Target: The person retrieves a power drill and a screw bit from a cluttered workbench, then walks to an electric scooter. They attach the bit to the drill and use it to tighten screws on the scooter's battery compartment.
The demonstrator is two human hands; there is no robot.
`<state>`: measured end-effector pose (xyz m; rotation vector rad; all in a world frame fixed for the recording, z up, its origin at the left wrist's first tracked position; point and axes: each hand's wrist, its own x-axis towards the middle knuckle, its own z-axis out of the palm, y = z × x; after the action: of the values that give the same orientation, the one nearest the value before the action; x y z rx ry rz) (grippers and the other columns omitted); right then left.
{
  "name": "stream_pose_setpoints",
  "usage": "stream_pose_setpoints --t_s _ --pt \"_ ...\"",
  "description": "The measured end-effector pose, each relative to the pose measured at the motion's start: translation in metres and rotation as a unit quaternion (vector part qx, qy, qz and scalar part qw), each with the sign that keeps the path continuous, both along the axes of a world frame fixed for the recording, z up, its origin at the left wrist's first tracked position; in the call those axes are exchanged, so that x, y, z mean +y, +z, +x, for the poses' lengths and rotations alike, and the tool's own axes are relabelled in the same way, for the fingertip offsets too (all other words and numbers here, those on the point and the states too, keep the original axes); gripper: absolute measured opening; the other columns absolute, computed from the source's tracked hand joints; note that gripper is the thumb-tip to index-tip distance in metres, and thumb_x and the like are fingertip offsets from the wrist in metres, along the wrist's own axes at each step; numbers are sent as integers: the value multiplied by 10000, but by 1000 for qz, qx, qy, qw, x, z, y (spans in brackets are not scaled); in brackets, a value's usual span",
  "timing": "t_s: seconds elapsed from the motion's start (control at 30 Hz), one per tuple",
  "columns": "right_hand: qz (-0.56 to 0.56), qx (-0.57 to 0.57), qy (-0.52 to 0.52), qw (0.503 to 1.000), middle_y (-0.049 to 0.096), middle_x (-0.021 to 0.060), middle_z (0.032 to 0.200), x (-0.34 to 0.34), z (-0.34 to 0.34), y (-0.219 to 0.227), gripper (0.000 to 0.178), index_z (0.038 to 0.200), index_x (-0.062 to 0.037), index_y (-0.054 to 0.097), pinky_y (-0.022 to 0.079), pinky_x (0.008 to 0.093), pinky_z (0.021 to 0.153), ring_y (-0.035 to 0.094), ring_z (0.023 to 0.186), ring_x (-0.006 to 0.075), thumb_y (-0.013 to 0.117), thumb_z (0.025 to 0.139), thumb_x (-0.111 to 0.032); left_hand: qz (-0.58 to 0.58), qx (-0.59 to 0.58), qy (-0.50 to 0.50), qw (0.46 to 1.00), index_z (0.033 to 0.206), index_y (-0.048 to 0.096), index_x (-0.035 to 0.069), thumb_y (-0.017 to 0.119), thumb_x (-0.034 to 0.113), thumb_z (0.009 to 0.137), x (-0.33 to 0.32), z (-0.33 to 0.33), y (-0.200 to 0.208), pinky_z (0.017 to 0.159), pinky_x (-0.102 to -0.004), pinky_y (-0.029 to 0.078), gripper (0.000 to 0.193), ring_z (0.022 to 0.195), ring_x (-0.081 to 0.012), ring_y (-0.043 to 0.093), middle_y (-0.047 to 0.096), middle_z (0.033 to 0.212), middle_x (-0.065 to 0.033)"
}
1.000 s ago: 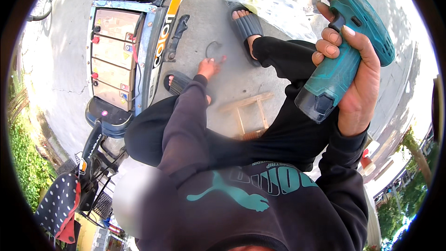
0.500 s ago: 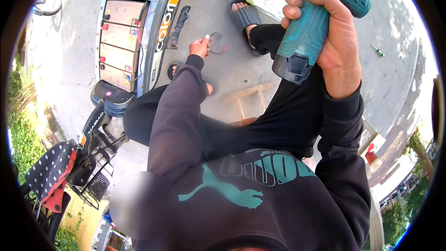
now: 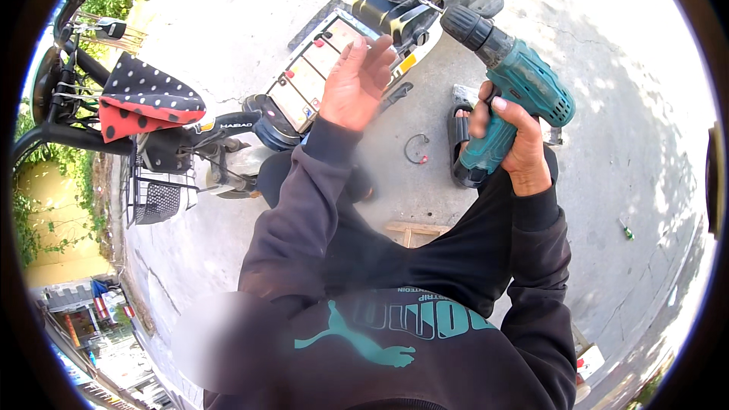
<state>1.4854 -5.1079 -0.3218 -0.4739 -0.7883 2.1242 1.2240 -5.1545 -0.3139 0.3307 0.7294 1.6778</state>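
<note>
Since half second ago, your left hand (image 3: 357,83) has risen off ground, now raised open, fingers spread, holding nothing visible. Scooter (image 3: 334,68) lies just beyond left hand, its panel behind your palm. Your right hand (image 3: 512,144) grips teal drill (image 3: 509,83) by handle, chuck pointing toward scooter. Wire ring (image 3: 415,149) lies on concrete between hands, below left hand, beside sandal (image 3: 458,137).
</note>
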Motion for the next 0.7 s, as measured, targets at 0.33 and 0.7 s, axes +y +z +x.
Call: stream_pose_setpoints --t_s 0.33,0.7 --pt "58 -101 77 990 626 108 982 -13 -20 2 352 1170 1 587 550 362 637 622 718 193 686 838 -60 41 -80 12 996 1088 642 41 635 194 971 0 -7 7 751 -247 623 193 934 -174 682 693 1030 -68" --pt "62 -141 65 986 611 84 770 -16 -35 6 312 1083 13 606 539 333 616 624 658 185 708 825 -129 26 -93 33 995 1065 650 49 644 194 965 -8 -6 4 778 -251 617 176 1018 -172 670 706 1074 -83"
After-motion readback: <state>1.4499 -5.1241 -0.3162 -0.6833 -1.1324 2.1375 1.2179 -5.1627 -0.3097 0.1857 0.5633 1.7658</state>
